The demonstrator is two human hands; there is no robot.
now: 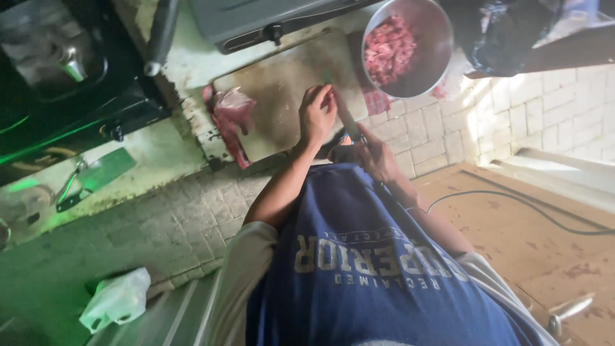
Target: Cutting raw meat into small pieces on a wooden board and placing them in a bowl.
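Blue shirt [378, 275] is filling the foreground. Right hand [375, 154] is gripping a knife [346, 115], fingers closed on the handle, blade running away toward the metal bowl [435, 38]. Left hand [317, 115] is pressing something on the cutting board [282, 83], probably meat, fingers curled; the blade is lying just right of it.

Both bare forearms reach up from the torso toward the middle of the frame. The left hand [317, 115] sits higher, back facing the camera, fingers bent downward. The right hand [375, 154] lies just below and right of it, fingers curled closed.
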